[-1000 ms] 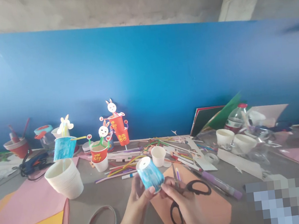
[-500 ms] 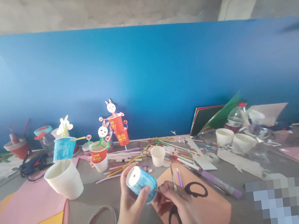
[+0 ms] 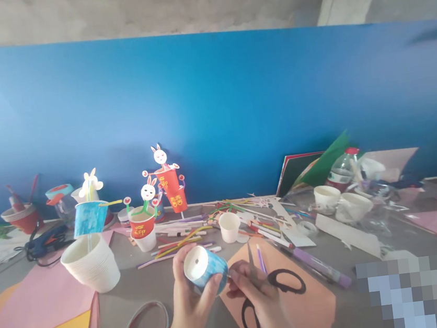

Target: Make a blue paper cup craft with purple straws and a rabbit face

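Note:
A paper cup [image 3: 210, 266] painted blue is gripped in my left hand [image 3: 191, 304], fingers and thumb wrapped around its side. Its white base, with a small dark hole, faces up and toward me. My right hand [image 3: 259, 291] is pinched closed at the cup's right side. A thin tip shows between its fingers and the cup, too small to name. Scissors [image 3: 286, 281] with black handles lie spread on an orange paper sheet [image 3: 310, 311], partly hidden beneath my right hand. A purple stick [image 3: 261, 259] rests near the blades.
A stack of white paper cups [image 3: 91, 265] holds up a blue cup figure [image 3: 90, 218]. Behind stand red cup rabbits [image 3: 169, 180], a single white cup [image 3: 230, 228] and scattered sticks [image 3: 195, 234]. A glue gun [image 3: 46, 241] lies left; a purple marker [image 3: 320, 265] lies right.
The cup has turned slightly, showing more of its base, and both hands stay close against it. The whole view has shifted a little.

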The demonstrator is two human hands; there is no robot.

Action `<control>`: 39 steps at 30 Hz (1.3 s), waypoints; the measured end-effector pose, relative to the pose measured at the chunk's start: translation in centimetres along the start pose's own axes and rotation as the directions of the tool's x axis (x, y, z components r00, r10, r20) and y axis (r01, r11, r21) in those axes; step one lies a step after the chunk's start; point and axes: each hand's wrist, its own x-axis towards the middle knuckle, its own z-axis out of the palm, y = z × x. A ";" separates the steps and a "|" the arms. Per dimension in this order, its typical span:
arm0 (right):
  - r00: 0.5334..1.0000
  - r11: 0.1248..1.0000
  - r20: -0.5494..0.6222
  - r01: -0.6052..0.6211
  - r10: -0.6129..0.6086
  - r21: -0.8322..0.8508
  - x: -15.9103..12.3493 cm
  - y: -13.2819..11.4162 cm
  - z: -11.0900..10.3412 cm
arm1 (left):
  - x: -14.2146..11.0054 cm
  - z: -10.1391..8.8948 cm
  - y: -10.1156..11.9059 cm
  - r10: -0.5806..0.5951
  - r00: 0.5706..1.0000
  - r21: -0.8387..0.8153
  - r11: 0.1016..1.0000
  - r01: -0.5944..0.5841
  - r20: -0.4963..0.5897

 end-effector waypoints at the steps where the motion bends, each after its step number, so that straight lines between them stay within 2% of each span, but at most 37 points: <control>1: 1.000 1.000 0.021 0.013 -0.013 -0.024 0.1 0.0 -0.1 | 0.2 0.0 0.2 -0.005 1.000 0.007 1.000 0.005 0.008; 8: 0.987 0.970 0.115 0.137 -0.116 -0.201 0.0 -0.7 -0.1 | 1.1 -0.2 1.4 -0.004 0.996 0.055 0.999 -0.001 0.089; 15: 0.982 0.948 0.160 0.144 -0.102 -0.283 0.1 -0.6 -0.4 | 1.6 -0.5 1.7 -0.013 0.992 0.092 0.996 0.001 0.128; 19: 0.966 0.918 0.223 0.202 -0.130 -0.342 0.1 -0.7 -0.7 | 1.8 -0.7 1.7 -0.035 0.983 0.105 0.994 0.017 0.178; 26: 0.946 0.923 0.304 0.213 -0.113 -0.322 -0.2 -1.0 -1.0 | 2.2 -0.8 1.7 -0.110 0.957 0.088 0.992 0.089 0.267; 30: 0.945 0.957 0.325 0.123 -0.033 -0.262 -0.4 -1.3 -1.0 | 2.3 -1.0 1.5 -0.179 0.937 0.060 0.984 0.169 0.299; 35: 0.930 0.942 0.365 0.160 -0.043 -0.295 -0.4 -2.2 -1.0 | 2.5 -0.9 1.8 -0.313 0.881 0.016 0.944 0.329 0.353; 39: 0.909 0.940 0.417 0.160 -0.021 -0.301 -0.4 -2.6 -1.1 | 2.4 -0.9 1.8 -0.342 0.850 -0.015 0.925 0.380 0.401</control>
